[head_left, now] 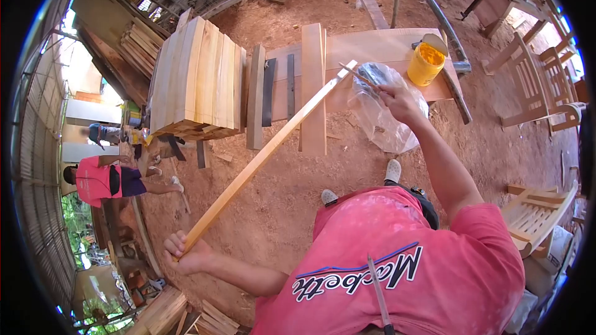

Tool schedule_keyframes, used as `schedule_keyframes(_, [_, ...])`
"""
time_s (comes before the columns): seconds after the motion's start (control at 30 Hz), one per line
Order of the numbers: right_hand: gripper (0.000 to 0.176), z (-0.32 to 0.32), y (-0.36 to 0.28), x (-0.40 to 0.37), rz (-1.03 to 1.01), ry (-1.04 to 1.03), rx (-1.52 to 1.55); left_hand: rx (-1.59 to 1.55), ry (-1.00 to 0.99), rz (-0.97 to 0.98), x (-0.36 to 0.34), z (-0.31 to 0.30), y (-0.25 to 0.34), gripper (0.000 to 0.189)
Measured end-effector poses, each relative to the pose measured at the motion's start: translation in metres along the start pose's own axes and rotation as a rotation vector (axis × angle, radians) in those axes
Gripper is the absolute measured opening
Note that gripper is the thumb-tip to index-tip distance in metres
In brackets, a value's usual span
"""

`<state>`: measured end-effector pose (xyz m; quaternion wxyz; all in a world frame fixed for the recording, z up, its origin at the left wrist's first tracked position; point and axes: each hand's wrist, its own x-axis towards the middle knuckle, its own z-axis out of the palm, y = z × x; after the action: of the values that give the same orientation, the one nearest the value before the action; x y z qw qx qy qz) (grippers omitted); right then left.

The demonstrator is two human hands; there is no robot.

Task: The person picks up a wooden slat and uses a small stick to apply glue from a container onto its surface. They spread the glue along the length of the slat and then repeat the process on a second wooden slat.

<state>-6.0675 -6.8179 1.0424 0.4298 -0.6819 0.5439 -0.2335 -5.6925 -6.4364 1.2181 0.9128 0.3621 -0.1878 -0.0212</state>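
Gripping slat (267,152), left hand (186,253) hides end.

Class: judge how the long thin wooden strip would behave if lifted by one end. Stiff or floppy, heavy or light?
Probably fairly stiff: the wooden strip runs straight from the left hand to the table without visible sag. Likely light, since one hand grips its end. Being long and slim, its far end may wobble or swing.

boards (198,80) left on bench (372,46) | tub (426,63) right | bag (382,111) before tub, perhaps overhanging edge
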Motion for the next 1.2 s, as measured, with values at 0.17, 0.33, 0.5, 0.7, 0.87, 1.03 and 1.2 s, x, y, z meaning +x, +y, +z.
schedule_keyframes(0.17, [0.031, 0.007, -0.006, -0.003, 0.038, -0.146, 0.010, -0.015, -0.029, 0.003, 0.000, -0.002, 0.002, 0.034])
schedule_keyframes(0.33, [0.032, 0.016, -0.003, -0.017, 0.013, -0.241, 0.073, -0.018, 0.014, 0.001, -0.005, -0.003, 0.003, 0.034])
schedule_keyframes(0.5, [0.032, 0.024, -0.015, -0.039, -0.055, -0.305, 0.086, 0.038, 0.035, 0.019, -0.008, 0.003, 0.004, 0.034])
schedule_keyframes(0.7, [0.032, 0.030, -0.027, -0.051, 0.128, -0.410, 0.295, 0.047, 0.053, 0.023, -0.007, 0.004, 0.004, 0.033])
schedule_keyframes(0.87, [0.032, 0.052, -0.017, -0.071, -0.013, -0.300, 0.228, 0.081, 0.078, 0.033, -0.009, 0.009, 0.003, 0.033])
schedule_keyframes(1.03, [0.032, 0.034, -0.025, -0.066, -0.026, -0.264, 0.122, 0.072, 0.085, 0.051, -0.013, 0.013, 0.004, 0.032])
schedule_keyframes(1.2, [0.032, 0.028, -0.039, -0.051, -0.161, -0.096, 0.000, 0.068, 0.080, 0.071, -0.012, 0.013, 0.003, 0.032])
